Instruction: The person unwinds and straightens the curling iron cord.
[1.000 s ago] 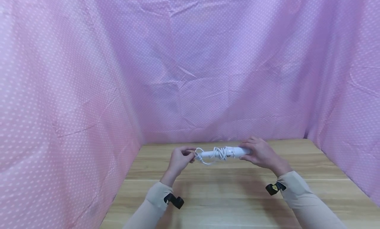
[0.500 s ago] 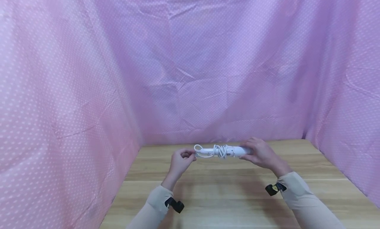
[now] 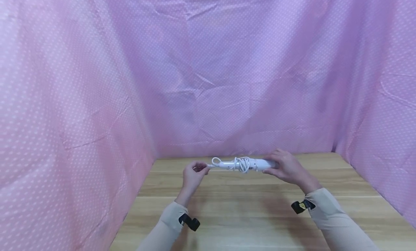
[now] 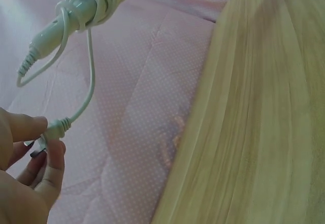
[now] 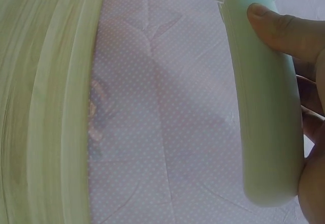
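A white stick-shaped corded appliance, resembling a hair styling wand, is held level above the table. My right hand grips its thick, smooth, rounded end; in the right wrist view the thumb lies along the casing. Its white cord is wound in several loops around the middle and leaves the thinner end through a ribbed sleeve. To the left, my left hand pinches the cord's plug between thumb and fingers. A short free length of cord hangs between plug and loops.
Below both hands lies a wood-grain table. Pink dotted cloth hangs behind it and on both sides. A black wrist camera sits on the left sleeve and another black camera on the right.
My left hand has moved slightly left, drawing the plug away from the thin end of the appliance. The small cord loop there has shifted up. The right hand has barely moved.
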`<action>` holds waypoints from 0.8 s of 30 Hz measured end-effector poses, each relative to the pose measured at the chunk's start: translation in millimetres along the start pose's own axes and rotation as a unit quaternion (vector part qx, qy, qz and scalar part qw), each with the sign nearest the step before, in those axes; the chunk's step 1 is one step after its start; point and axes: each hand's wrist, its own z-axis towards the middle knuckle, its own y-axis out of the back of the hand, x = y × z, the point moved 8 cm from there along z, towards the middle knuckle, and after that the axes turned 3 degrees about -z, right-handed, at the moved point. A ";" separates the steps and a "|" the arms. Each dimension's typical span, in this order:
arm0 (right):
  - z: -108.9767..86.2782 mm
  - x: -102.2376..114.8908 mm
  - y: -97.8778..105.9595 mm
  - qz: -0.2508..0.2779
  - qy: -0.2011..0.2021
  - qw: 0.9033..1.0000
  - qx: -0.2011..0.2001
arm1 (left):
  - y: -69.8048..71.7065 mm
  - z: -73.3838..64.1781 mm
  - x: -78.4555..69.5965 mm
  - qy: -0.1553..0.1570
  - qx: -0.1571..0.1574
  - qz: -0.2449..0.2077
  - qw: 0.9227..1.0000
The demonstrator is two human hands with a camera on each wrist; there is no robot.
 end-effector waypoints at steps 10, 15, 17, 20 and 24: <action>2.0 3.9 4.1 -0.018 -0.002 1.000 0.003 | 4.4 -7.7 -11.5 0.015 0.014 0.012 1.000; 2.3 10.1 8.5 -0.018 0.007 1.000 -0.003 | 6.5 0.1 18.2 0.021 0.022 0.014 0.999; 3.1 13.1 10.1 -0.015 0.016 1.000 -0.007 | 6.5 -0.2 19.2 0.020 0.027 0.024 0.999; 5.6 16.8 11.7 -0.008 0.029 1.000 -0.010 | 7.0 0.3 17.4 0.007 0.037 0.044 0.998; 10.2 23.6 15.5 0.003 0.045 0.999 -0.013 | 7.2 2.0 14.2 -0.016 0.050 0.064 0.997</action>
